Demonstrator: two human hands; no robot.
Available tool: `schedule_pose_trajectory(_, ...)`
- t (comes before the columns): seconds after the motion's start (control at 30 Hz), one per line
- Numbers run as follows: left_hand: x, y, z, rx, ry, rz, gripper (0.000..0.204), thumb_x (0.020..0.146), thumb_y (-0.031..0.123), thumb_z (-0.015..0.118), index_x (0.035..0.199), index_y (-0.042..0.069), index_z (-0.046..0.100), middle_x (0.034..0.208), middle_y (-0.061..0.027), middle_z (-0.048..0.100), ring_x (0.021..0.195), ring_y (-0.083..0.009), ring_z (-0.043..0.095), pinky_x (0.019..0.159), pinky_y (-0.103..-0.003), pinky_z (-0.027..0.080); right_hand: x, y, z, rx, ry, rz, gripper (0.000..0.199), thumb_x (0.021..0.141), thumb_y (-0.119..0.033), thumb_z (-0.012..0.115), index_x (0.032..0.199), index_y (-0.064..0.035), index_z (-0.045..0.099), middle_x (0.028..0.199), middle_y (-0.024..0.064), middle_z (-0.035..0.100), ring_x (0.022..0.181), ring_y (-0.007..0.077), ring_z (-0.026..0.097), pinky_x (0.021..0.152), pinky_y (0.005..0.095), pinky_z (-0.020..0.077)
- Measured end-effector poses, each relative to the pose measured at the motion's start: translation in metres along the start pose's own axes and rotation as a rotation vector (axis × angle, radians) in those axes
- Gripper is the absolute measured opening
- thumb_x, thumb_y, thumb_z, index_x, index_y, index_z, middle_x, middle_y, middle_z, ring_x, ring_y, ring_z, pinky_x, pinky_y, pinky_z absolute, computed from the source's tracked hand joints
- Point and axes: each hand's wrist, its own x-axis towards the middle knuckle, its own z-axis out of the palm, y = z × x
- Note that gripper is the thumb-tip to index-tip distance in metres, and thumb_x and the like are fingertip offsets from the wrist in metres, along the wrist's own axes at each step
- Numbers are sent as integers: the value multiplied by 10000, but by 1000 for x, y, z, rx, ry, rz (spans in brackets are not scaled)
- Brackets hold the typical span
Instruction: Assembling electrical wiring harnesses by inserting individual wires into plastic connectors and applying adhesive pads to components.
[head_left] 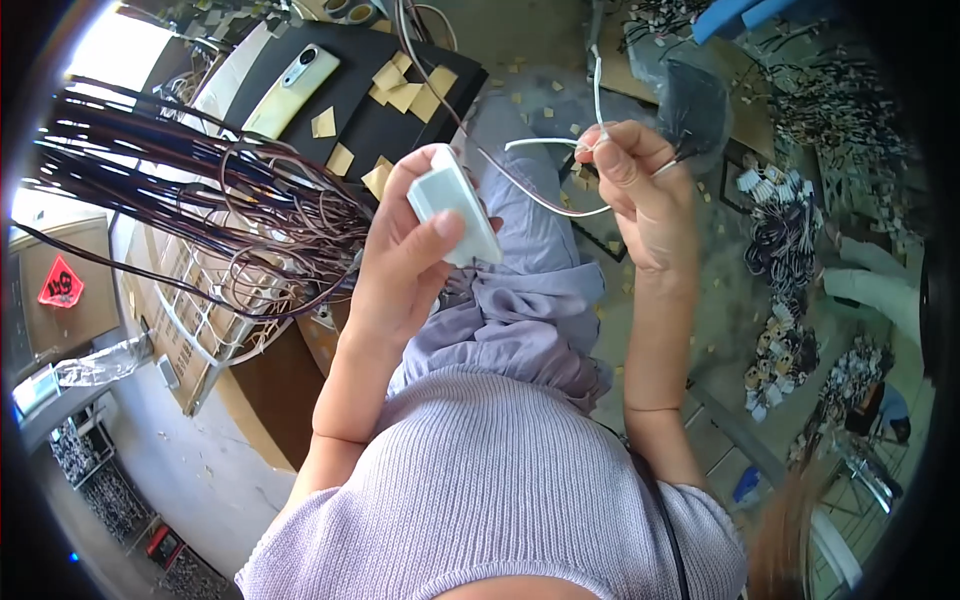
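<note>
My left hand [392,265] is closed round a white rectangular block [470,225], its thumb pressed on the face; the block's exact kind cannot be made out. To its right, my right hand [648,195] pinches a thin white cable [540,144] between thumb and fingertips. One white length sticks out leftward from the pinch, and another rises above it. A brown and white cable [520,184] runs from the top, past the block, toward my right hand. Both hands are raised above my lap, apart from each other.
A black surface [310,60] at upper left carries a phone [293,90] and tan paper pieces [400,90]. Bundled dark cables [200,190] hang over a cardboard box [262,395] at left. Cable heaps [785,235] lie on the floor at right, near another person's leg [870,290].
</note>
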Motion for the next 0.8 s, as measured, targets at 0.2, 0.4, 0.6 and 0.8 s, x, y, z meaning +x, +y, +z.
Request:
schedule_pose_trajectory(0.2, 20, -14, 9, 493, -476, -41, 686, 680, 109, 789, 1278, 83, 452, 1407, -104, 363, 1207, -166, 422, 977, -298, 379, 3, 3, -16, 282, -102, 7, 187, 832, -173, 739, 801, -82, 580, 920, 62, 619, 501, 5, 306, 446, 173, 220)
schedule_pose_trajectory(0.4, 24, -34, 12, 532, -548, -156, 698, 710, 104, 788, 1299, 70, 414, 1348, -64, 409, 1194, -153, 432, 993, -290, 365, 2, -6, -46, 69, 44, -130, 213, 941, -223, 586, 853, -29, 596, 781, 72, 603, 466, 11, 277, 429, 196, 192)
schedule_pose_trajectory(0.6, 24, -41, 5, 476, -491, -173, 695, 721, 158, 787, 1299, 70, 411, 1402, -115, 396, 1049, -139, 542, 862, -264, 470, -7, -3, -58, -101, 172, -49, 194, 934, -205, 599, 865, -26, 623, 930, 110, 667, 483, 6, 306, 431, 191, 222)
schedule_pose_trajectory(0.8, 23, -40, 5, 472, -499, -191, 719, 711, 165, 807, 1301, 64, 408, 1394, -116, 401, 1032, -153, 569, 859, -265, 487, -12, 8, -62, 186, 58, 3, 141, 811, -64, 735, 903, -73, 628, 920, 29, 621, 579, 9, 379, 467, 184, 238)
